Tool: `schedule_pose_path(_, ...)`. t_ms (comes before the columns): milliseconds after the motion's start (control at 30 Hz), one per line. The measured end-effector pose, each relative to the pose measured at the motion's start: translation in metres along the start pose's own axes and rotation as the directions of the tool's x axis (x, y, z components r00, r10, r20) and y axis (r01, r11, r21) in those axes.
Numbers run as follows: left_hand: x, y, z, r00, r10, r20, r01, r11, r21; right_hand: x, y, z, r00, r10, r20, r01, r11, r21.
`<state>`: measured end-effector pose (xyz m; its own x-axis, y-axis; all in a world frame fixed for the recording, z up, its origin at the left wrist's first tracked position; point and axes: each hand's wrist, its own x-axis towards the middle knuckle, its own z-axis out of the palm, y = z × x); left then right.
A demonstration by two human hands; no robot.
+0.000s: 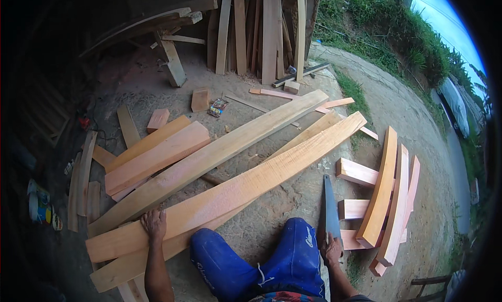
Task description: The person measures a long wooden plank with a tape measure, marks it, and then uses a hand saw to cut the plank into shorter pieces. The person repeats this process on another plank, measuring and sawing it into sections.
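A long, pale orange wooden plank (272, 169) slants from the lower left up toward the right in front of me. Near its left end, my left hand (154, 224) grips the upper edge, with the fingers curled over it and their tips hidden. Low on the right, my right hand (332, 250) is closed around the handle end of a handsaw (329, 202). The saw's blade points away from me, apart from the plank. Another board (117, 270) lies beneath the plank, showing below its left end.
A thick timber beam (225, 150) lies just beyond the plank. Cut blocks (162, 153) sit to the left. Curved timbers (379, 192) rest across shorter pieces on the right. Upright boards (269, 35) lean at the back near a wooden bench (170, 56).
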<state>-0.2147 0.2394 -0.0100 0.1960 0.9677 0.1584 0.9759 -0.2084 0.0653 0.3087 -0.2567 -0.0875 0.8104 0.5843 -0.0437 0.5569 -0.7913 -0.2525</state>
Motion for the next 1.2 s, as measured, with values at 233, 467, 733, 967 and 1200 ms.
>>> schedule_pose_path(233, -0.032, -0.002, 0.004, 0.999, -0.03, -0.03, 0.025, 0.99, -0.139, 0.102, -0.159, 0.04, 0.986, -0.152, 0.065, 0.1, 0.862, 0.497)
schedule_pose_path(467, -0.065, -0.004, -0.06, 0.861, 0.214, 0.461, -0.136, 0.971, -0.196, 0.108, -0.309, 0.062, 0.716, -0.129, 0.686, -0.688, 0.04, 0.725)
schedule_pose_path(733, -0.057, -0.016, -0.062, 0.846, 0.22, 0.486, -0.31, 0.944, 0.111, 0.083, -0.366, 0.052, 0.66, -0.216, 0.719, -0.732, 0.027, 0.68)
schedule_pose_path(967, -0.078, -0.003, -0.07, 0.852, 0.218, 0.475, -0.306, 0.945, 0.115, 0.088, -0.363, 0.068, 0.725, -0.164, 0.669, -0.665, 0.086, 0.742)
schedule_pose_path(1200, -0.129, 0.005, -0.065, 0.888, 0.204, 0.412, -0.299, 0.937, 0.181, 0.09, -0.349, 0.076, 0.731, -0.139, 0.668, -0.673, 0.016, 0.74)
